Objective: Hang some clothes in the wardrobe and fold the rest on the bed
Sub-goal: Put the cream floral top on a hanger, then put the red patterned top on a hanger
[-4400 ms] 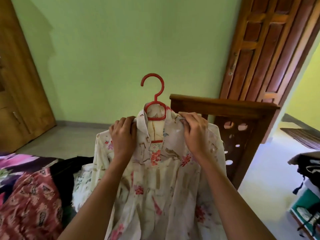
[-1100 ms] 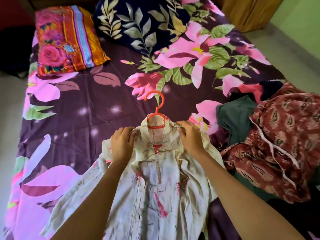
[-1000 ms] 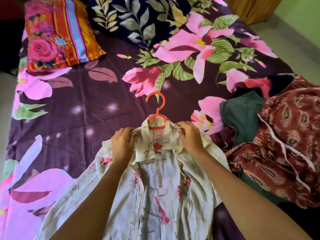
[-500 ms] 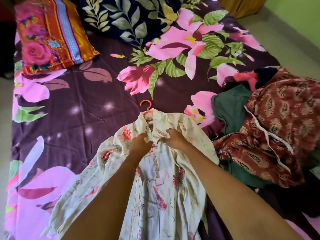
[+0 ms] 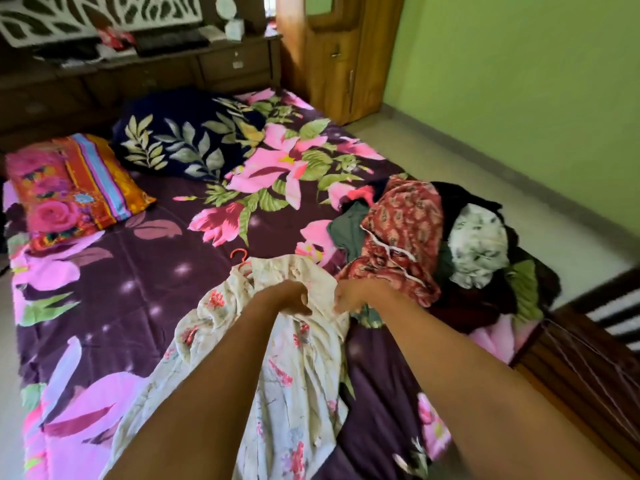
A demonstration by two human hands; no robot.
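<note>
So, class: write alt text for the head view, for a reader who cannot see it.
The left hand and right hand reach over a cream floral shirt on a red hanger, lying on a flowered bed; a clothes heap sits beside it.

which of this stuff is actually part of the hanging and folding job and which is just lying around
For the job: shirt, hanger, clothes pile, wardrobe, bed.
Lying about: striped pillow, leafy pillow, shelf clutter.

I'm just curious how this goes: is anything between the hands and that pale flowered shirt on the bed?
Nothing visible. The left hand and right hand are directly over the shirt, near its collar; the clothes pile lies off to the right.
</note>
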